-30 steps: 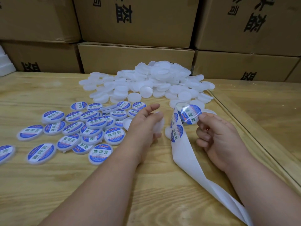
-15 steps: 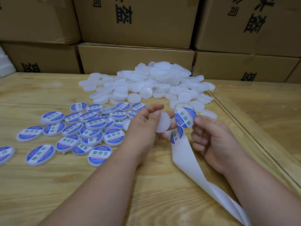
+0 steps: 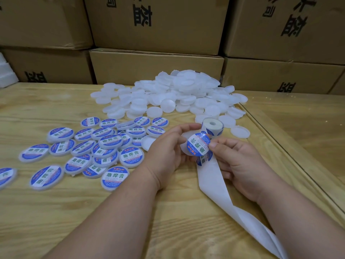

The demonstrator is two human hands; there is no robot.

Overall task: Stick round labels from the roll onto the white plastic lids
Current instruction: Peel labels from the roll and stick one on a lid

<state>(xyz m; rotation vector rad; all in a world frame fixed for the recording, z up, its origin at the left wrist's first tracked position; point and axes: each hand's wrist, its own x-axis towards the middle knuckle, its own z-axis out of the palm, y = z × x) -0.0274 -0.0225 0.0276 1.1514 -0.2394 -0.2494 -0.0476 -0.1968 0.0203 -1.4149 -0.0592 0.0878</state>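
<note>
two hands [image 3: 166, 154], one label roll [image 3: 212, 126]

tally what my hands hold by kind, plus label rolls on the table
lid, in left hand: 1
label, in right hand: 1
roll: 1
total: 3

the labelled lids [image 3: 114, 177] on the tabletop read "助焊膏" in green on white, and the cardboard boxes [image 3: 156, 21] behind carry large black characters, upside down.
</note>
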